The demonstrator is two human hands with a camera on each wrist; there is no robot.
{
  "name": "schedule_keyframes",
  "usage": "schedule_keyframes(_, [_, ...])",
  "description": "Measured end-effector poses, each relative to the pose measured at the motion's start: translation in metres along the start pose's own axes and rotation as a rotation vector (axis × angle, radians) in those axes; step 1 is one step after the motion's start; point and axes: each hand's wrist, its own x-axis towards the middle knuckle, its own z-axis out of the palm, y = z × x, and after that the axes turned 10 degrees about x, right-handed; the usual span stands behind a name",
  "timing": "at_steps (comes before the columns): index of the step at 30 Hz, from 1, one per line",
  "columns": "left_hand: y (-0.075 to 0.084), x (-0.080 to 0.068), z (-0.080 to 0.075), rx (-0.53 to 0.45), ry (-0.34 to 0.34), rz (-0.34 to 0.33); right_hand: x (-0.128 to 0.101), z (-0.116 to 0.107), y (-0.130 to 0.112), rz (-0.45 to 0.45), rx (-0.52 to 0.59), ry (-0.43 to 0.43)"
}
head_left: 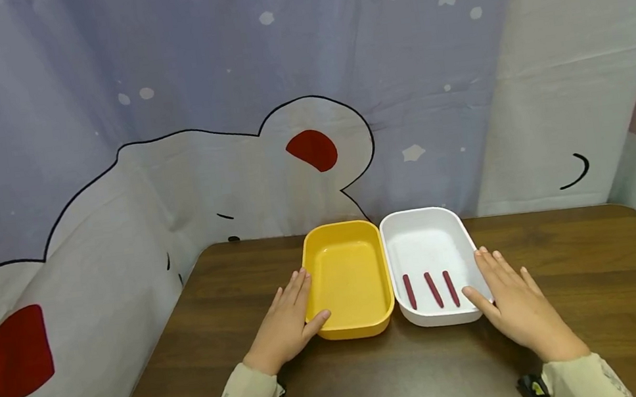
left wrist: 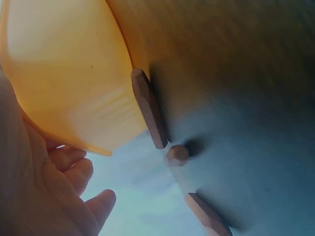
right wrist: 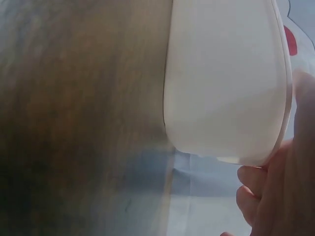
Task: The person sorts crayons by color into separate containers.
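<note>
My left hand (head_left: 283,322) lies along the left side of a yellow plastic tray (head_left: 350,267), fingers straight at its rim and thumb near the front corner. My right hand (head_left: 516,306) rests likewise against the right side of a white plastic tray (head_left: 426,241). Three dark red sticks (head_left: 433,289) lie inside the white tray, towards its front. Beside the yellow wall in the left wrist view are three brownish faceted sticks (left wrist: 149,108); whether they are the same ones, I cannot tell. The right wrist view has the white tray's outer wall (right wrist: 224,83) beside my fingers.
Both trays stand side by side at the back of a brown wooden table (head_left: 340,381). Behind it hangs a printed cloth (head_left: 188,62) with cartoon shapes. Dark wrist devices (head_left: 533,389) show at the cuffs.
</note>
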Motion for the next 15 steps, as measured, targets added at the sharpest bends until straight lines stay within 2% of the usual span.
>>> schedule_keyframes(9, [-0.003,-0.001,-0.001,-0.058,-0.029,0.006,0.001,0.002,0.006,0.009,0.026,-0.027])
schedule_keyframes(15, [-0.009,0.001,-0.012,-0.185,0.020,0.010,0.001,0.000,0.007,0.004,0.025,-0.014])
